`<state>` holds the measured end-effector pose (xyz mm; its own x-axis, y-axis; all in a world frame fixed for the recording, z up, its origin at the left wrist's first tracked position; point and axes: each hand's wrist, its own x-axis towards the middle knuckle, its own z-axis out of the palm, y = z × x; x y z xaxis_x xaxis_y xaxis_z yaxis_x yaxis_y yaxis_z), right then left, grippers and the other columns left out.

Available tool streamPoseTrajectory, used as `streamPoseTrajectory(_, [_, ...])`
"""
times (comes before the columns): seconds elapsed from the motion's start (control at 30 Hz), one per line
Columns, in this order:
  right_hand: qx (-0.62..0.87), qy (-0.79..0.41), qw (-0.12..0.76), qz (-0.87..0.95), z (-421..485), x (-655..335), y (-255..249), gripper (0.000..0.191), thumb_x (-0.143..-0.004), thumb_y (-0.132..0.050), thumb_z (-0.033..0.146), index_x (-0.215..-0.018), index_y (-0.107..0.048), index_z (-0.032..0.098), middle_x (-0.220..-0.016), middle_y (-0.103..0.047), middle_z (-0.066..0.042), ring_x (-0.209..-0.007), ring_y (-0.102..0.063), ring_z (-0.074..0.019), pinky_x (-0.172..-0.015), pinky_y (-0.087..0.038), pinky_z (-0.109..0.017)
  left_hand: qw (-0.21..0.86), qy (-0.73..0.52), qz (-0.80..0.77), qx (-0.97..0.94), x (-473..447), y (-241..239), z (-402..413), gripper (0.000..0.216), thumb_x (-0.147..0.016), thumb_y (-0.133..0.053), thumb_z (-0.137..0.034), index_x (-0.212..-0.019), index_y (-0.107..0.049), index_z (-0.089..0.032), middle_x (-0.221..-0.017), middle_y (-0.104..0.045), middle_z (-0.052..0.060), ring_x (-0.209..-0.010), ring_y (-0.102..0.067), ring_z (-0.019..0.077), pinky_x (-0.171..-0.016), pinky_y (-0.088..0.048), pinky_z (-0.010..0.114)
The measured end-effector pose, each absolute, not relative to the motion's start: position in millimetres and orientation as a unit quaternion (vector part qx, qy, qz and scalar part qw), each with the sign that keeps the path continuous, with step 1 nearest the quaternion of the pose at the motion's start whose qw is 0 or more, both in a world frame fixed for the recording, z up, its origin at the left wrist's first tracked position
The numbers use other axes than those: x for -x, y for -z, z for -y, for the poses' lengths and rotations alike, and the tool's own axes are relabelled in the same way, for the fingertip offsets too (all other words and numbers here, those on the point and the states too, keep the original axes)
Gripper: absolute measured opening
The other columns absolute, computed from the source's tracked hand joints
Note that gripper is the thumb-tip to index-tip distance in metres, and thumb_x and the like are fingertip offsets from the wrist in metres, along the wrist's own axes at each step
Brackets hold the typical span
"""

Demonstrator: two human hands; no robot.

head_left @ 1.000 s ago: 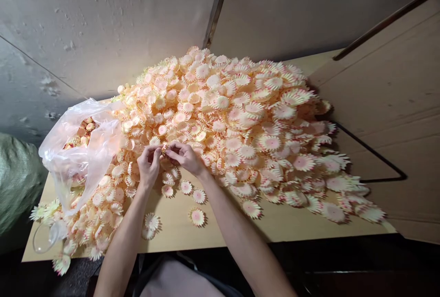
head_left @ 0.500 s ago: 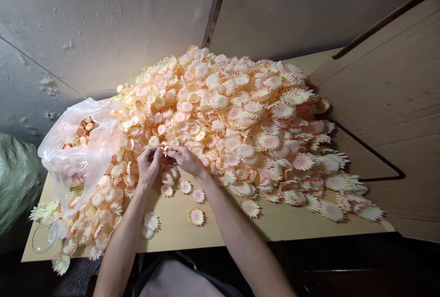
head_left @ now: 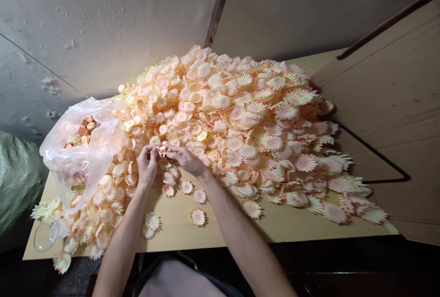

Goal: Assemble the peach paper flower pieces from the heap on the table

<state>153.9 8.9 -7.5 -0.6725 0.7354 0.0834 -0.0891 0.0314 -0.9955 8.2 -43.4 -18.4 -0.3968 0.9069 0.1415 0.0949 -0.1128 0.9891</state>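
Note:
My left hand (head_left: 147,162) and my right hand (head_left: 183,158) meet at the front of a large heap of pale artificial flower pieces (head_left: 220,104). Between them is a small cream flower piece with red-tipped petals (head_left: 162,151), pinched by the fingertips of both. The heap's pieces are round and cream, with pink centres and fringed edges. Just below my hands several loose flower pieces (head_left: 186,187) lie on the tabletop. My fingers partly cover the held piece, so its exact shape is hard to make out.
A clear plastic bag (head_left: 82,150) holding smaller flower parts rests on the left. A round transparent dish (head_left: 46,236) lies at the table's (head_left: 178,235) left front corner. Cardboard (head_left: 388,118) stands on the right, a green sack (head_left: 19,187) at far left, and a wall behind.
My hands have moved slightly apart, and more of the small flower piece shows between the fingertips. The whole view has shifted a little; the heap looks the same.

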Motion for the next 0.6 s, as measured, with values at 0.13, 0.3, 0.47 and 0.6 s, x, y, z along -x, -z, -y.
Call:
streamPoseTrajectory(0.13, [0.243,-0.658,0.319,0.637,-9,-152,10,0.027,-0.086,-0.053,0.041,-0.075,-0.056,0.016,-0.073,-0.050,0.000,-0.069,-0.043,-0.0126,-0.067,-0.038,-0.027,0.353,-0.627,-0.563,-0.406,-9,16,44,0.028,-0.085,-0.058,-0.043,-0.090,-0.065,-0.017,-0.100,-0.069,0.006,-0.085,-0.064,0.0144,-0.075,-0.052,0.025])
streamPoseTrajectory(0.3, [0.261,-0.668,0.366,0.594,-8,-151,18,0.025,-0.083,-0.057,0.042,-0.076,-0.057,0.017,-0.072,-0.050,0.001,-0.067,-0.045,-0.0124,-0.065,-0.041,-0.026,0.370,-0.631,-0.534,-0.423,-10,10,44,0.028,-0.084,-0.060,-0.043,-0.089,-0.068,-0.016,-0.098,-0.071,0.006,-0.084,-0.065,0.0152,-0.074,-0.053,0.026])
streamPoseTrajectory(0.47, [0.261,-0.641,0.392,0.607,-8,-150,20,0.020,-0.080,-0.059,0.038,-0.079,-0.060,0.018,-0.076,-0.055,-0.001,-0.071,-0.050,-0.0143,-0.068,-0.045,-0.027,0.362,-0.651,-0.508,-0.432,-11,8,42,0.023,-0.079,-0.067,-0.039,-0.079,-0.071,-0.016,-0.095,-0.071,0.008,-0.091,-0.066,0.0185,-0.082,-0.053,0.030])
streamPoseTrajectory(0.6, [0.264,-0.617,0.408,0.619,-9,-151,18,0.018,-0.079,-0.059,0.035,-0.075,-0.061,0.018,-0.073,-0.055,0.000,-0.069,-0.050,-0.0135,-0.066,-0.043,-0.026,0.344,-0.634,-0.513,-0.464,-10,6,42,0.020,-0.071,-0.076,-0.034,-0.081,-0.074,-0.016,-0.099,-0.070,0.010,-0.098,-0.065,0.0208,-0.083,-0.054,0.032])
